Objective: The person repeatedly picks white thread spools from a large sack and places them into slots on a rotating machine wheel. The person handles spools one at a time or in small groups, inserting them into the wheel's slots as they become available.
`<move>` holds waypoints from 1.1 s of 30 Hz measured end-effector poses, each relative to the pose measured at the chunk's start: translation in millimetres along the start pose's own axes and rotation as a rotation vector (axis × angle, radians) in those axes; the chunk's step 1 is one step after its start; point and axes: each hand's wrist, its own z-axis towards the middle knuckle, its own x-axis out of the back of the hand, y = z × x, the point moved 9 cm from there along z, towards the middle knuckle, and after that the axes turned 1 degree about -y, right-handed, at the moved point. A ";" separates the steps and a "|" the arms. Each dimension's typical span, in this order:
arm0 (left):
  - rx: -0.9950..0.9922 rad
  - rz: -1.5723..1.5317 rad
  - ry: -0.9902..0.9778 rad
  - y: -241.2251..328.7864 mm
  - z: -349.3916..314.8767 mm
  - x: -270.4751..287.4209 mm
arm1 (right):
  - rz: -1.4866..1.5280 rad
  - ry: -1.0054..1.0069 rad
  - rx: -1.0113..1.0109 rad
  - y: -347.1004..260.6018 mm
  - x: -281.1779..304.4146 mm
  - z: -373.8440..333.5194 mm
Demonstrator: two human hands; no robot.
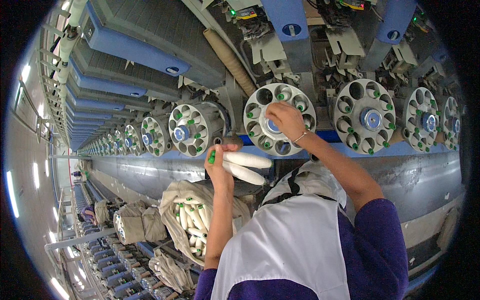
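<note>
My left hand [218,162] is wrapped round the green ends of two white yarn bobbins [247,159], which point to the right below the round magazines. My right hand [286,120] is over the middle of a round magazine [251,114] with a ring of pockets. Its fingers are curled close together near the hub; what they pinch, if anything, is too small or hidden to make out. Green-tipped bobbins [254,130] stand in several pockets of this magazine, while some pockets look dark inside.
A cloth sack [170,196] full of white bobbins [195,218] hangs open by my left forearm. More round magazines [361,92] line the blue-grey machine on both sides. A brown tube [227,60] slants above. A metal surface [395,175] runs below the magazines.
</note>
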 end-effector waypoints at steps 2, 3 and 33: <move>-0.004 -0.007 0.006 3.0 -2.6 9.4 | -0.281 -0.304 0.021 5.4 -22.4 -1.5; 0.001 -0.015 0.005 4.0 -4.8 13.6 | -0.430 -0.491 0.010 10.8 -34.3 -8.9; -0.133 0.097 0.281 57.8 -7.4 103.9 | 0.972 -0.866 -0.773 -41.1 -80.4 -93.7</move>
